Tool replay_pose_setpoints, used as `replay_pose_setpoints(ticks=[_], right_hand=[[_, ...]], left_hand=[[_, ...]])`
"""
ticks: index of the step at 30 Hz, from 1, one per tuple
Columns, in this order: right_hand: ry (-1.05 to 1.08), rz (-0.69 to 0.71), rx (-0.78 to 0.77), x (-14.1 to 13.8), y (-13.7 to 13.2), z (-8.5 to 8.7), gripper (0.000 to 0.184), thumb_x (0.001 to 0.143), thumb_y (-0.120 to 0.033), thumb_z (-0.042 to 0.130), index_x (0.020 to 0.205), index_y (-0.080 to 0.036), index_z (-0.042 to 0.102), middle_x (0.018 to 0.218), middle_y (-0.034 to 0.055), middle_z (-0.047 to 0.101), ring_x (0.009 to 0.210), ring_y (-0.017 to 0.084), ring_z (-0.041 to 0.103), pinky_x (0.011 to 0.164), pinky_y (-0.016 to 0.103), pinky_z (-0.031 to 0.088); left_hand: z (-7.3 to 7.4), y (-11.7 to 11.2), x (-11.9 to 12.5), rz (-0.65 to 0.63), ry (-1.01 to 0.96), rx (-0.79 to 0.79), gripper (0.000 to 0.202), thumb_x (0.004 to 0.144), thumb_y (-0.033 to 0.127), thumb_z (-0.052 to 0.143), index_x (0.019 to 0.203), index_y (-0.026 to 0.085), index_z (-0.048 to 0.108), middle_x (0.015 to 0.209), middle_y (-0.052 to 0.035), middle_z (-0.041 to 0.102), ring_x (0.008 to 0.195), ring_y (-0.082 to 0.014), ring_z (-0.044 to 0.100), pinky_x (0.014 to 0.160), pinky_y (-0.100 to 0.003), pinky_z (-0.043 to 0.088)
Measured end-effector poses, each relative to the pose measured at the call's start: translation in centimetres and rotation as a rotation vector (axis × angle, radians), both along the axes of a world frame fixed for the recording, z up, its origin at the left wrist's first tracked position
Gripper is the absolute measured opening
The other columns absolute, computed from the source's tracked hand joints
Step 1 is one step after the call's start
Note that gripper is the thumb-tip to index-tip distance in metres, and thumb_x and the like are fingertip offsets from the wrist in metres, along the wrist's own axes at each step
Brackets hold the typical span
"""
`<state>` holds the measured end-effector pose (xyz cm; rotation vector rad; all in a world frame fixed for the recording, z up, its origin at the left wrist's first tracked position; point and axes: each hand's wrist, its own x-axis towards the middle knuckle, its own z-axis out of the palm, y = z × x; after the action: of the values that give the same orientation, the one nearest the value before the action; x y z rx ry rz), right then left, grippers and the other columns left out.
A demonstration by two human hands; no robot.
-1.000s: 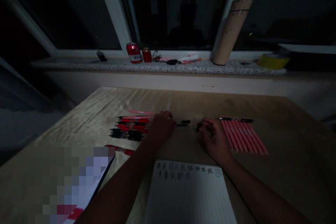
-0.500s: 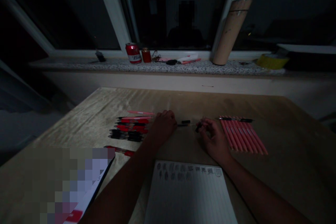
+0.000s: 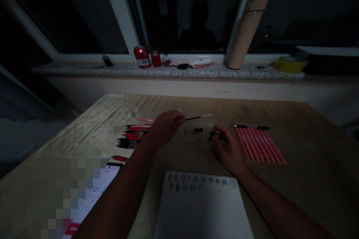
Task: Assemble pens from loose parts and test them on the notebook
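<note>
A thin pen refill point(image 3: 194, 118), dark along most of its length with a pale end, is pinched in the fingertips of my left hand point(image 3: 167, 124). It points to the right, raised off the table. My right hand point(image 3: 228, 148) rests on the table with curled fingers around a small black pen part point(image 3: 212, 136); the rest of that part is hidden by the fingers. Between the hands lies a short black tube, like a pen grip point(image 3: 198, 130). Below my right forearm and between both arms is a lined notepad point(image 3: 203, 213) with dark scribbles along its top.
Red, black and pink pens point(image 3: 130, 134) lie left of my left hand, partly covered by it. Pink pens point(image 3: 260, 145) form a row at right, with a black pen point(image 3: 252, 127) across their top. A phone point(image 3: 97, 190) lies at lower left. Cans point(image 3: 142, 58) stand on the sill.
My left hand has lifted and shifted left, drawing the refill up and away from my right hand. My right hand stays in place with the black part.
</note>
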<state>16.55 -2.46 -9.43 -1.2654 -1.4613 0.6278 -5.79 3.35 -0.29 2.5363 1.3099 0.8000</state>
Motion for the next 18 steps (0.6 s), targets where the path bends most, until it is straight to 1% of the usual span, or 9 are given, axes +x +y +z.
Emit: replay_pose_setpoints(ticks=[3, 6, 12, 18], right_hand=[[-0.043, -0.016, -0.005, -0.1, -0.2, 0.5, 0.031, 0.083, -0.03, 0.052, 0.113, -0.019, 0.052, 0.096, 0.0086, 0.064, 0.085, 0.019, 0.06, 0.073, 0.033, 0.049], [-0.081, -0.031, 0.02, -0.2, -0.3, 0.8, 0.031, 0.083, -0.029, 0.051, 0.112, -0.019, 0.055, 0.097, 0.0085, 0.065, 0.085, 0.019, 0.061, 0.073, 0.032, 0.049], [-0.171, -0.021, 0.118, 0.0, -0.3, 0.9, 0.03, 0.083, -0.028, 0.049, 0.112, -0.022, 0.057, 0.098, 0.0067, 0.064, 0.085, 0.019, 0.059, 0.074, 0.033, 0.049], [-0.19, 0.031, 0.16, 0.0, -0.3, 1.2, 0.03, 0.084, -0.023, 0.048, 0.113, -0.024, 0.057, 0.102, 0.0072, 0.062, 0.091, 0.02, 0.057, 0.08, 0.037, 0.047]], left_hand=[[1.7, -0.5, -0.6, -0.031, -0.102, 0.006, 0.015, 0.085, 0.026, 0.051, 0.085, 0.017, 0.063, 0.084, -0.0022, 0.066, 0.076, -0.0123, 0.059, 0.072, -0.024, 0.044], [2.6, -1.0, -0.7, -0.048, -0.122, 0.023, 0.014, 0.084, 0.025, 0.052, 0.085, 0.016, 0.063, 0.085, -0.0023, 0.066, 0.076, -0.0117, 0.059, 0.072, -0.023, 0.044], [2.8, -1.2, -0.6, -0.069, -0.097, 0.025, 0.017, 0.085, 0.027, 0.05, 0.084, 0.017, 0.063, 0.084, -0.0022, 0.065, 0.076, -0.0116, 0.059, 0.072, -0.023, 0.044], [2.8, -1.4, -0.6, -0.077, -0.053, -0.018, 0.017, 0.085, 0.027, 0.049, 0.085, 0.017, 0.063, 0.084, -0.0027, 0.064, 0.077, -0.0124, 0.058, 0.074, -0.026, 0.044]])
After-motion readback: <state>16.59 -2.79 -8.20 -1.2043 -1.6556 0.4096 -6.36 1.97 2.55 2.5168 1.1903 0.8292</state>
